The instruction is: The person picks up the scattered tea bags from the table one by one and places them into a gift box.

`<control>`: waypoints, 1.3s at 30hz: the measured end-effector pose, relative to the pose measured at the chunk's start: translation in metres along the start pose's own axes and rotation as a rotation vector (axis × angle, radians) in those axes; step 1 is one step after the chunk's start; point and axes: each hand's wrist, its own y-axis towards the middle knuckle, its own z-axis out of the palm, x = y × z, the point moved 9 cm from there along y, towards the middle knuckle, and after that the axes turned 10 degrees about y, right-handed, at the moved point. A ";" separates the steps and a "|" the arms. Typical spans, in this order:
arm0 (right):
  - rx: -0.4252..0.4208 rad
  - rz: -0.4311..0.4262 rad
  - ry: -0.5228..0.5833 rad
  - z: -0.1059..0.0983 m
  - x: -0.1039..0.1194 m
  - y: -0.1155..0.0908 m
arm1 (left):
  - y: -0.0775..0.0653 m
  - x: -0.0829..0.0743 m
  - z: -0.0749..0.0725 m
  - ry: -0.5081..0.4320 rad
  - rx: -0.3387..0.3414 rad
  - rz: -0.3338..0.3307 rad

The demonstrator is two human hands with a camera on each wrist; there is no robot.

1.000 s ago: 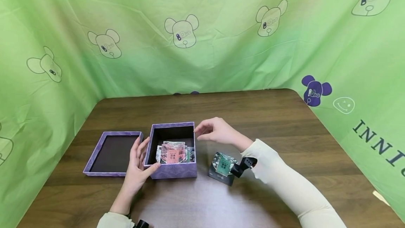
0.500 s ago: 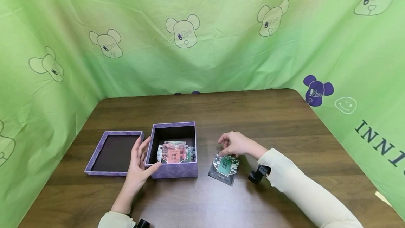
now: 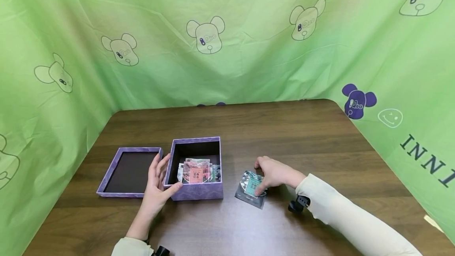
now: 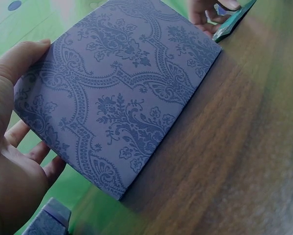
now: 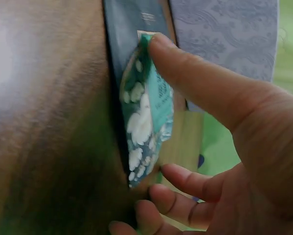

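A purple patterned box (image 3: 196, 192) stands open at the top, several tea sachets (image 3: 196, 172) lying inside. My left hand (image 3: 155, 189) holds its front left corner, thumb on the front and fingers along the left side. To the right of the box, a dark tea sachet (image 3: 250, 198) with a green label and white flowers is on the table. My right hand (image 3: 275, 173) pinches this sachet, its thumb pressed on the label and its fingers at the far edge. In the right wrist view the sachet (image 5: 140, 122) looks bent, and its underside is hidden.
The box's purple lid (image 3: 129, 172) lies with its dark inside up, left of the box and close to the left fingers. The wooden table (image 3: 284, 125) is enclosed by green printed cloth (image 3: 160, 66) at the back and sides.
My right hand has moved from the box's right edge to the right and down onto the green-labelled tea sachet, which it now pinches. The left hand has stayed on the box.
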 end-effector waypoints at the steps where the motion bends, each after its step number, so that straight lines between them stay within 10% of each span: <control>1: -0.003 -0.008 -0.008 0.001 0.001 -0.001 | 0.000 0.001 0.000 0.002 -0.001 -0.005; 11: -0.041 -0.059 0.030 0.001 0.000 -0.003 | 0.000 0.003 -0.001 0.007 -0.001 -0.021; 22: -0.034 -0.180 0.322 -0.013 -0.006 -0.005 | 0.000 0.003 -0.002 0.016 -0.005 -0.026; 27: 0.025 -0.130 0.511 -0.020 -0.014 -0.003 | 0.000 0.003 -0.001 0.010 -0.003 -0.015; 39: -0.003 -0.122 0.547 -0.043 -0.009 0.000 | 0.001 0.002 -0.002 0.012 -0.007 -0.018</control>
